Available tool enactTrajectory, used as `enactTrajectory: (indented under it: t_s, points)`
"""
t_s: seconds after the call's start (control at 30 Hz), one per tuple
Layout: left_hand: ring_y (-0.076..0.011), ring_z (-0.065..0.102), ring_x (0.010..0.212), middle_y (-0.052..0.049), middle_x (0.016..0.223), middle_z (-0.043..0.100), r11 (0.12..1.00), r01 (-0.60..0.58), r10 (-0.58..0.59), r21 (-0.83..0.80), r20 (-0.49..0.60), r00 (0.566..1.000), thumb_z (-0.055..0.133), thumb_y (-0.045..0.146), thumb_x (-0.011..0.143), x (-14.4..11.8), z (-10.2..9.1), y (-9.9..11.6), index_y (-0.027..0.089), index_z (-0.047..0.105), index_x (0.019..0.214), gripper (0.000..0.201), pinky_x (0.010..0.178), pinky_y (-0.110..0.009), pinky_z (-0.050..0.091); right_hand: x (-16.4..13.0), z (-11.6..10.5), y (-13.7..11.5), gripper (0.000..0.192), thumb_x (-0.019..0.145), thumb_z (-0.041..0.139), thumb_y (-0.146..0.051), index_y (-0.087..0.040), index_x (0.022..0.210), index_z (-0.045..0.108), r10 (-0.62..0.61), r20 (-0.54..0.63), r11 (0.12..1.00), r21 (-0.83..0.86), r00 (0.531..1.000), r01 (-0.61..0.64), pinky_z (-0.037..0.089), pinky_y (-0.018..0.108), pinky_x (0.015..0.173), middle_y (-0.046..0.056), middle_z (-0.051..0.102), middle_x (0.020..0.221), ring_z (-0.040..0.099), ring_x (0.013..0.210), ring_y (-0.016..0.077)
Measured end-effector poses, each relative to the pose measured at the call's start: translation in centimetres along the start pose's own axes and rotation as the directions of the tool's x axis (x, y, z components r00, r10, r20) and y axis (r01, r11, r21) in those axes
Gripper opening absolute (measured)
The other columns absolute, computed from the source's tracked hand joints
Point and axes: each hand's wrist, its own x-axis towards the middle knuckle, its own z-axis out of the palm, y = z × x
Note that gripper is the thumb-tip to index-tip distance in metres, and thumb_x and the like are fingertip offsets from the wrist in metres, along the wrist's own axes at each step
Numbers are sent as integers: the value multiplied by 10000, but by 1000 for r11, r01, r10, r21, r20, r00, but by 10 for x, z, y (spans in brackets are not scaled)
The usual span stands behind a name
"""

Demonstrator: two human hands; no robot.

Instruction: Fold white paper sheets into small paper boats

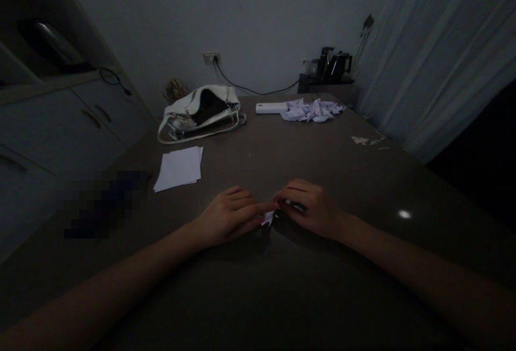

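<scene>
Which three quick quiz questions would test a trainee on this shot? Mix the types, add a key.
1. Multiple choice: what shows between the left hand and the right hand?
A) a mug
B) a small piece of paper
C) a spoon

2. True or false: the flat paper sheets lie nearer to the person than the handbag.

3. Fill in: seen from the person's side of the table, the pile of folded paper lies to the ____ of the handbag.

Key: 1. B; 2. true; 3. right
</scene>
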Motion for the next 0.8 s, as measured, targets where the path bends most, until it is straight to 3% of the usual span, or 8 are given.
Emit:
enactTrajectory:
  t_s: [0.33, 0.8]
  points:
    - [-169, 615, 752, -66, 880, 700, 999, -37, 38, 18, -53, 998, 504, 196, 941, 2, -1, 3, 153, 535, 1161, 226, 689, -303, 421, 0, 4, -10, 219, 873, 600, -261, -148, 1061, 607, -32, -4, 980, 197, 999, 32, 511, 304, 845, 112, 621, 1091, 609, 999, 181]
    - [-174, 631, 812, -77, 910, 704, 999, -20, 18, -27, -56, 998, 539, 210, 935, 2, 2, 3, 153, 548, 1164, 236, 723, -306, 434, 1, 4, -15, 342, 863, 622, -315, -145, 1159, 599, -9, 52, 939, 344, 999, -10, 487, 336, 946, 119, 645, 1158, 598, 1104, 197]
